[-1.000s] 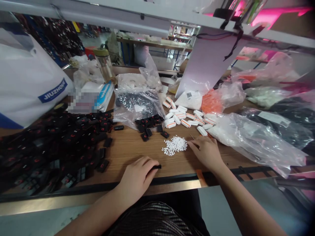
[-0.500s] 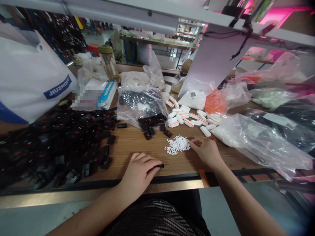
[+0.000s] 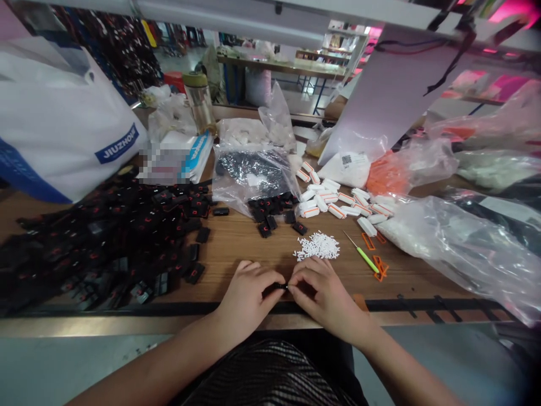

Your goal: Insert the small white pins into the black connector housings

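My left hand (image 3: 253, 286) is closed around a small black plastic connector housing (image 3: 279, 286), mostly covered by the fingers, near the table's front edge. Thumb and index finger of my right hand (image 3: 319, 286) pinch at the housing's right end, where a tiny pale tip shows; it looks like one of the small white pegs. Just beyond my right fingertips lies a heap of small white pegs (image 3: 319, 246). Further right, a thin metal pick with a green handle (image 3: 367, 260) rests beside several orange rectangular frames (image 3: 380, 269).
A large pile of black housings (image 3: 127, 242) spreads over the left side. White housings with orange seals (image 3: 333, 200) lie behind the pegs. Clear plastic bags of parts (image 3: 448, 242) fill the right. A white JIUZHOU bag (image 3: 63, 118) and a bottle (image 3: 199, 104) stand at back left.
My right hand has come left from the peg heap to meet my left hand at the black housing. The green-handled pick, hidden before, is now uncovered. The view has shifted slightly.
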{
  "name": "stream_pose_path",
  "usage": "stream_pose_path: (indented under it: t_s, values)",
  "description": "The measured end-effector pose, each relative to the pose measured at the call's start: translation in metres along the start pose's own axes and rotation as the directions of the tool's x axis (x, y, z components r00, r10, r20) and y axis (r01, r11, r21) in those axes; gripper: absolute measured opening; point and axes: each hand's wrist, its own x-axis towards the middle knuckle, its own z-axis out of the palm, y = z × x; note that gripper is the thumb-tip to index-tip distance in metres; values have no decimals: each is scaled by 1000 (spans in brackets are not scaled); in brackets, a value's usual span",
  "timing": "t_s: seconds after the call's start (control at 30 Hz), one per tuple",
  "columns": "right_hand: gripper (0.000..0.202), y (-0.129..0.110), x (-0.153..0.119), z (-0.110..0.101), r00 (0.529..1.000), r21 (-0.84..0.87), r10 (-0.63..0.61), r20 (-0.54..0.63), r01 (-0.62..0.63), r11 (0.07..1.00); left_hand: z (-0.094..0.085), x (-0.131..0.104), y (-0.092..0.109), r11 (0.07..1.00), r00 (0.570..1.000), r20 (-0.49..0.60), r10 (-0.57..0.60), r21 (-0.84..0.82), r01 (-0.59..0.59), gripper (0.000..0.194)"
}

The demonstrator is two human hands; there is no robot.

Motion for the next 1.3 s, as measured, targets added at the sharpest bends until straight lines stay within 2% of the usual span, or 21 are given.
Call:
stream_pose_path:
  t_s: [0.2, 0.37, 0.47, 0.57, 0.73, 0.9, 0.97, 1.07, 1.1, 1.17, 1.2, 1.3]
  values:
    - [9, -5, 2, 0, 999, -136, -31, 15, 32, 990, 0, 0, 0, 1000, 1000, -6, 11, -3, -11, 7]
    - [13, -17, 8, 1, 991, -360, -95, 91, 122, 925, 0, 1, 1, 1000, 1000, -3, 12, 7, -12, 6]
    - [15, -20, 10, 0, 984, -421, -113, 137, 162, 892, 0, 1, 1, 1000, 1000, -2, 2, 2, -2, 6]
    - [15, -18, 7, -1, 980, -401, -135, 145, 183, 898, 1, 1, 0, 1000, 1000, -13, -18, -6, 18, 6]
    - [18, -12, -3, 1, 982, -285, -180, 49, 187, 940, 2, 1, -1, 999, 999, -40, -29, -34, 28, 11]
    - [22, -16, -7, 9, 972, -339, -233, 10, 222, 914, 2, 0, -1, 999, 999, -43, -27, -49, 25, 17]
    - [20, -10, -7, 6, 977, -296, -213, 15, 208, 932, 1, 0, 0, 999, 998, -49, -29, -44, 27, 14]
    - [18, 19, -8, -14, 995, -259, -93, -32, 81, 962, 0, 0, 2, 999, 999, -42, -28, -21, 28, 8]
    - [21, 33, -8, -24, 995, -317, -4, -97, -27, 948, -1, -1, 2, 1000, 999, -36, -28, -13, 27, 7]
    - [27, 61, -9, -43, 958, -458, 174, -226, -262, 849, -1, -1, 3, 1000, 999, -26, -30, -5, 30, 7]
    - [26, 73, -9, -52, 934, -478, 251, -256, -348, 807, 0, -1, 3, 1000, 999, -24, -31, -4, 31, 7]
    - [26, 93, -6, -65, 878, -405, 438, -190, -477, 780, 0, -1, 3, 1000, 999, -30, -30, -5, 30, 7]
